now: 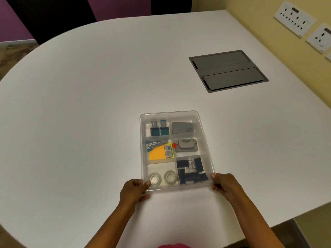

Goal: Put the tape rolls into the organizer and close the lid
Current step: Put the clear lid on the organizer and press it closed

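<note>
A clear plastic organizer (pixel 206 138) lies on the white table, with a transparent lid over it. Two clear tape rolls (pixel 155 178) (pixel 170 175) sit side by side in its near-left compartment. My left hand (pixel 134 191) grips the near-left corner, thumb on top of the lid. My right hand (pixel 223 183) holds the near-right corner in the same way. Whether the lid is fully seated I cannot tell.
Other compartments hold black binder clips (pixel 190 171), an orange sticky-note pad (pixel 158 153), a stapler (pixel 155 143), stamps (pixel 160 128), a grey box (pixel 183 127) and a grey punch (pixel 186 144). A grey cable hatch (pixel 228 70) is set in the table, far right. Wall sockets (pixel 294 18) are on the right.
</note>
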Demonstrator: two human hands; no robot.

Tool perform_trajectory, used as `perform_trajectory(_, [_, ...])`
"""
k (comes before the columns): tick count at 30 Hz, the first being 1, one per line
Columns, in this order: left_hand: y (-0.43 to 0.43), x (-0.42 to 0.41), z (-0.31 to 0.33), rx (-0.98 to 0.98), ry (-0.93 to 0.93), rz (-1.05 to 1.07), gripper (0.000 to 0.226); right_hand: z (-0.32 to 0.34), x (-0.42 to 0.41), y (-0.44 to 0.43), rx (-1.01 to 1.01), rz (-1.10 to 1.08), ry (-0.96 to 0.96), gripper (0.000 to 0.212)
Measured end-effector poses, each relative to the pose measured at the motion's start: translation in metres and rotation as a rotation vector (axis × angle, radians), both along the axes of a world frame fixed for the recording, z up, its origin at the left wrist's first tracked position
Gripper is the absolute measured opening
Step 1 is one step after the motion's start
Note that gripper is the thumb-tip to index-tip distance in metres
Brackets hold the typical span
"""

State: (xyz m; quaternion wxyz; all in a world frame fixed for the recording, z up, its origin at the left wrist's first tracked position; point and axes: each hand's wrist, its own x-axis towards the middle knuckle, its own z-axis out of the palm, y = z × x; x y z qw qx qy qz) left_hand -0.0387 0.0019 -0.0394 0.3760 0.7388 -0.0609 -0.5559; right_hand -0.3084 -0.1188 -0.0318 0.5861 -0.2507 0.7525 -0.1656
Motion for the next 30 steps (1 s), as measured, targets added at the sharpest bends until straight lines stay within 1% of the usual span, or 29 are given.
perform_trajectory(2, [0.000,0.001,-0.002,-0.003,0.000,-0.006,0.023,0.000,0.001,-0.001,-0.001,0.034,0.025,0.012])
perform_trajectory(7, [0.000,-0.002,-0.007,0.009,-0.034,0.018,0.028,0.000,0.000,-0.002,-0.001,0.041,0.015,0.017])
perform_trajectory(10, [-0.002,-0.004,-0.009,0.014,-0.048,0.018,0.018,0.001,0.000,-0.002,0.006,0.049,0.012,0.018])
perform_trajectory(13, [-0.004,-0.001,-0.010,0.018,0.005,-0.017,0.008,0.001,-0.002,-0.002,0.019,0.046,-0.008,0.017])
perform_trajectory(17, [-0.007,0.004,-0.008,0.030,0.068,-0.064,0.009,0.003,-0.003,-0.003,0.033,0.063,-0.012,0.017])
perform_trajectory(23, [-0.008,0.004,-0.004,0.059,0.103,-0.056,0.008,0.005,-0.005,-0.005,0.047,0.043,-0.033,0.014])
perform_trajectory(25, [-0.007,0.007,-0.003,0.060,0.141,-0.050,0.009,0.003,-0.002,-0.005,0.049,0.058,0.013,0.017])
perform_trajectory(27, [-0.006,0.008,-0.003,0.065,0.160,-0.059,0.009,0.000,0.003,-0.007,0.033,0.132,0.126,0.020])
perform_trajectory(30, [-0.007,0.010,-0.002,0.075,0.107,-0.118,0.012,-0.001,0.005,-0.007,-0.014,0.234,0.262,0.024])
